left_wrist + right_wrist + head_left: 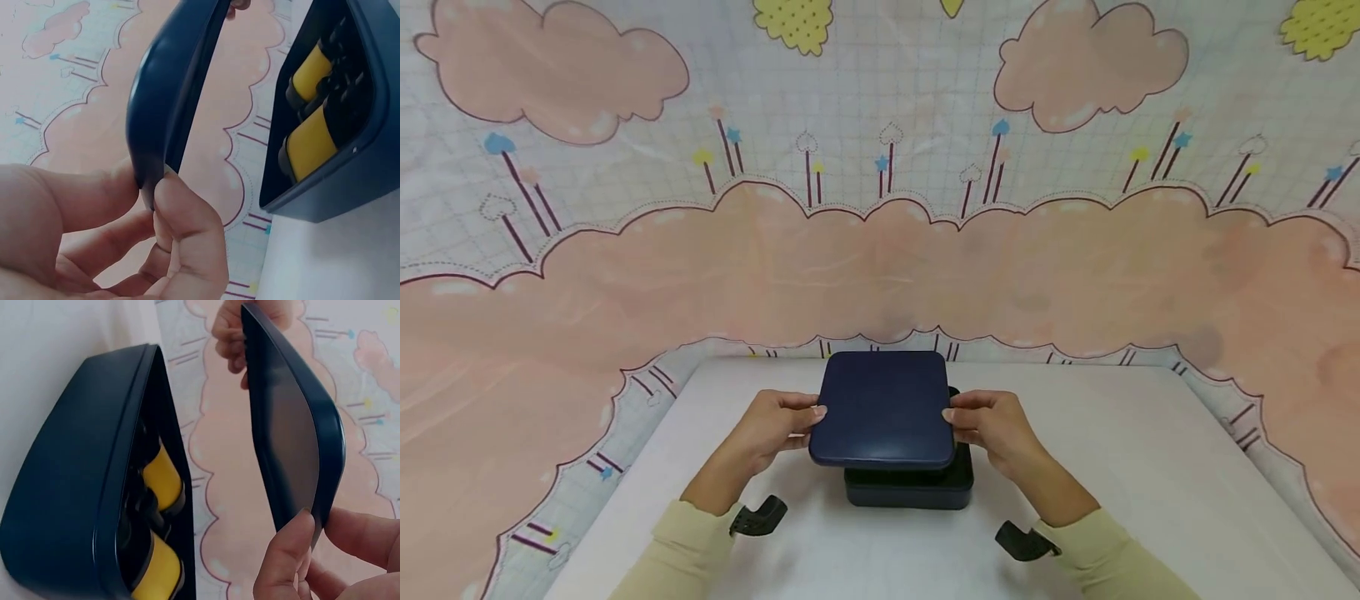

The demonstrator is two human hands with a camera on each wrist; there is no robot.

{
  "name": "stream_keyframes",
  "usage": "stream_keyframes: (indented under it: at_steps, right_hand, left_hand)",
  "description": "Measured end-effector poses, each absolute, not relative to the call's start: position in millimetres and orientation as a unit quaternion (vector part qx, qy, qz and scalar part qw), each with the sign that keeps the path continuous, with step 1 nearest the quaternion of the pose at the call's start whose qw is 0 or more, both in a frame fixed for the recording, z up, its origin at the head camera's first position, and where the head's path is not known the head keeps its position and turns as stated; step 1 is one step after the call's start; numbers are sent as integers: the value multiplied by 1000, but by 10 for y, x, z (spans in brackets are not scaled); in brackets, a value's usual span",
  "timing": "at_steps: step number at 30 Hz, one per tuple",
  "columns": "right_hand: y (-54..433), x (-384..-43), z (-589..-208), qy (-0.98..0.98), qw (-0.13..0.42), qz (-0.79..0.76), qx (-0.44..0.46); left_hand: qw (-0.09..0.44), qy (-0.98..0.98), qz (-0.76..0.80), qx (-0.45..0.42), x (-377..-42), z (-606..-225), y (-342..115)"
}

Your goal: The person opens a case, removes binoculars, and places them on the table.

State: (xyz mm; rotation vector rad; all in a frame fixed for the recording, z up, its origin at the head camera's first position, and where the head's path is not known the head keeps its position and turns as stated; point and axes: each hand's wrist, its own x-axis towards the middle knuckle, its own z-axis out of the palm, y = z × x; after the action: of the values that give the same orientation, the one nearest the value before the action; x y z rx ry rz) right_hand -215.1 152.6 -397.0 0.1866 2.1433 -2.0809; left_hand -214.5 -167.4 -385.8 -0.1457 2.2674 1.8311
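Observation:
A dark blue square lid (883,408) is held up and tilted above a matching dark blue box (910,493), apart from it and shifted a little to the left. My left hand (778,425) pinches the lid's left edge between thumb and fingers. On the opposite edge my right hand (996,425) pinches the lid in the same way. Inside the uncovered box, the wrist views show a yellow-and-black object (310,150) with two thick yellow barrels, resembling binoculars. The head view hides it behind the lid.
Under the box lies a white tabletop (1150,467). A patterned cloth backdrop (865,267) with clouds and small stars rises behind and along both sides. Black straps with mounts, such as the left one (758,517), sit at both wrists.

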Motion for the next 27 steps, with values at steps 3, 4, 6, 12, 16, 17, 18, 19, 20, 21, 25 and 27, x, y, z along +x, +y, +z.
stream_keyframes:
  at_steps: [3, 4, 6, 12, 16, 17, 18, 19, 20, 21, 25, 27]
  right_hand:
    - [1474, -2146, -3951, 711, 74, -696, 59]
    - [1457, -2143, -3943, 713, 74, -695, 57]
    - [1422, -2138, -3924, 713, 73, -696, 54]
    - [1311, -2129, -3882, 704, 84, -704, 46]
    - [1261, -2114, -3847, 707, 88, -701, 36]
    - [1249, -2117, -3838, 707, 86, -701, 32]
    - [1234, -2116, -3823, 706, 85, -703, 29]
    - [1221, -2119, -3817, 705, 87, -703, 26]
    - [1208, -2119, -3811, 704, 89, -705, 23]
    - [1196, -2119, -3811, 702, 91, -706, 23]
    - [1151, -2114, -3810, 702, 92, -706, 25]
    - [1126, -2112, -3805, 704, 91, -704, 21]
  left_hand:
    - [112, 768, 629, -48, -2145, -3830, -1727]
    - [110, 767, 630, -51, -2145, -3820, -1743]
    - [107, 768, 629, -50, -2141, -3801, -1778]
    - [95, 772, 626, -53, -2096, -3774, -1880]
    - [97, 772, 627, -44, -2064, -3768, -1939]
    - [96, 773, 626, -41, -2059, -3762, -1954]
    - [95, 773, 626, -39, -2057, -3756, -1970]
    - [93, 773, 626, -41, -2054, -3750, -1986]
    - [91, 774, 626, -44, -2052, -3745, -1998]
    - [91, 774, 625, -44, -2047, -3735, -2005]
    - [92, 774, 625, -44, -2028, -3695, -2025]
    - [91, 777, 622, -42, -2017, -3681, -2049]
